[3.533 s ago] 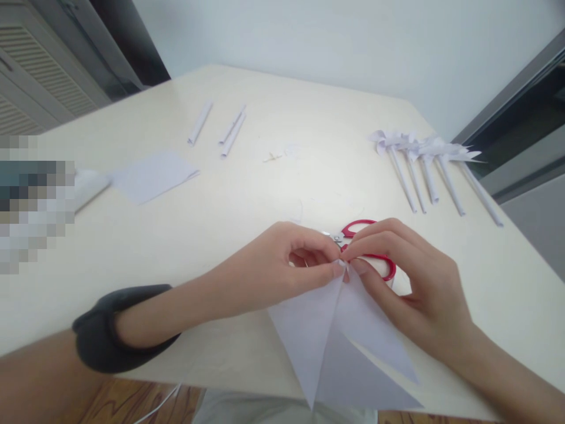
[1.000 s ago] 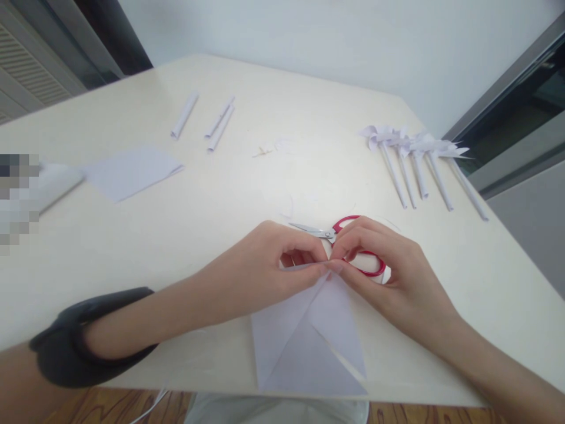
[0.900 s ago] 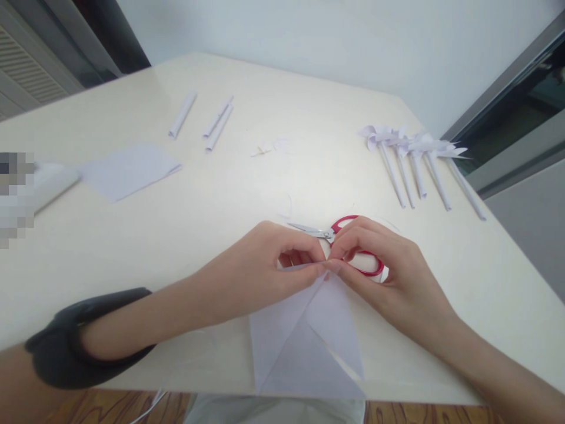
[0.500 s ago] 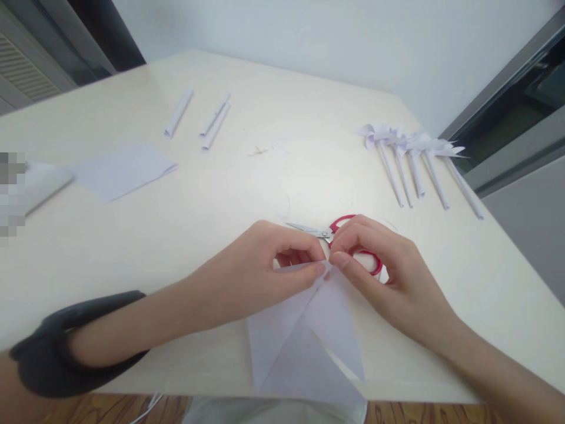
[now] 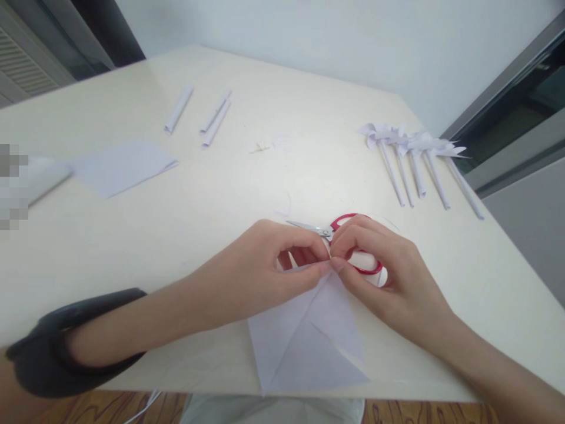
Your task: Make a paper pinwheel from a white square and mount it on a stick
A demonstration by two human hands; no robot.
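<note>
A white paper sheet (image 5: 304, 341) with cut slits lies at the near edge of the cream table (image 5: 220, 194). My left hand (image 5: 260, 271) and my right hand (image 5: 384, 274) meet at the sheet's far corner, thumb and forefinger of each pinching paper tips together there. Red-handled scissors (image 5: 339, 235) lie on the table just behind my fingers, partly hidden by my right hand. A black sleeve covers my left forearm.
Several finished paper pinwheels on rolled sticks (image 5: 419, 165) lie at the right. Three rolled paper sticks (image 5: 198, 112) lie at the far left. A stack of square paper (image 5: 119, 168) lies at the left. Small paper scraps (image 5: 265, 146) sit mid-table.
My hands have stayed at the paper's far corner while the fingertips shifted slightly. The paper has turned a little and lies flatter than 3.5 s ago. The view has drifted slightly.
</note>
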